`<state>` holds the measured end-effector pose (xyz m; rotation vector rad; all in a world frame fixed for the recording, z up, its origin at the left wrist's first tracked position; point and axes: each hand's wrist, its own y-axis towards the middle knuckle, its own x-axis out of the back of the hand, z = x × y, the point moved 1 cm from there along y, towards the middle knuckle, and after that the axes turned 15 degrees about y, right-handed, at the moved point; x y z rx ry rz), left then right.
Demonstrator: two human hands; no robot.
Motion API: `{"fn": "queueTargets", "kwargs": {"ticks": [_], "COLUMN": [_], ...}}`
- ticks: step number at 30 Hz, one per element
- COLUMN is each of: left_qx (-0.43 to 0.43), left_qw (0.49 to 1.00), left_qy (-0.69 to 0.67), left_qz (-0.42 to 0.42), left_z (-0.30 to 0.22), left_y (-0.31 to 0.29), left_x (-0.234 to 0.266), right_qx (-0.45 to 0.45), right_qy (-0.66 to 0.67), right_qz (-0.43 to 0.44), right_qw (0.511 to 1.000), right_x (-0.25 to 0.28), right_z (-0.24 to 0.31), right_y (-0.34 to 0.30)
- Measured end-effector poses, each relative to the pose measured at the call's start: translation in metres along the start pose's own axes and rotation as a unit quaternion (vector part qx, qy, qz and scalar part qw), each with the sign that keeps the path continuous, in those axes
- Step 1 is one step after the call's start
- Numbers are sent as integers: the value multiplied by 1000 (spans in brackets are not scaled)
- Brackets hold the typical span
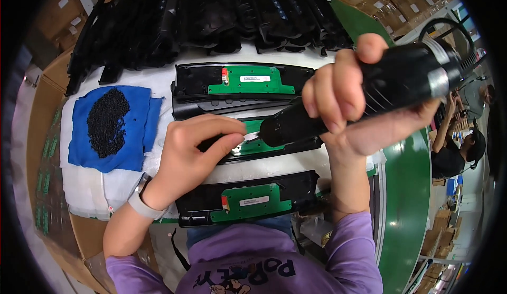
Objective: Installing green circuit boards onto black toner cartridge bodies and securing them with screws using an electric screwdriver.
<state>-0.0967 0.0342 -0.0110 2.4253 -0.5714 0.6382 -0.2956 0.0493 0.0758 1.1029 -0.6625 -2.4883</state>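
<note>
My right hand (pixel 343 96) is wrapped around a thick black electric screwdriver (pixel 406 75), with a cable at its rear end. Its nose slants down to the left, over a green circuit board (pixel 255 123) in the middle black plastic panel. Beside that nose, my left hand (pixel 190 143) has thumb and forefinger pinched together. Whatever lies between those fingertips is too small to name. The screwdriver and my hands cover much of this panel. Similar black panels with green boards lie beyond it (pixel 245 78) and nearer to me (pixel 251 202).
On the left, a blue cloth (pixel 83 130) carries a heap of tiny black screw-like pieces (pixel 108 119). Many long black plastic parts (pixel 211 14) are piled along the back. Cardboard boxes (pixel 396 8) stand behind. At the far right another person (pixel 454 146) is at work.
</note>
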Motion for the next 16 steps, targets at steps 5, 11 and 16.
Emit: {"fn": "queueTargets", "kwargs": {"ticks": [5, 11, 16], "left_qx": [152, 208, 225], "left_qw": [968, 934, 949], "left_qy": [-175, -253, -191], "left_qz": [100, 139, 109], "left_z": [-8, 0, -2], "left_y": [0, -2, 0], "left_x": [6, 6, 10], "right_qx": [45, 17, -69], "right_qy": [13, -6, -61], "right_qz": [49, 14, 6], "right_qw": [998, 1000, 996], "right_x": [-8, -8, 4], "right_z": [-5, 6, -10], "right_y": [-4, -4, -12]}}
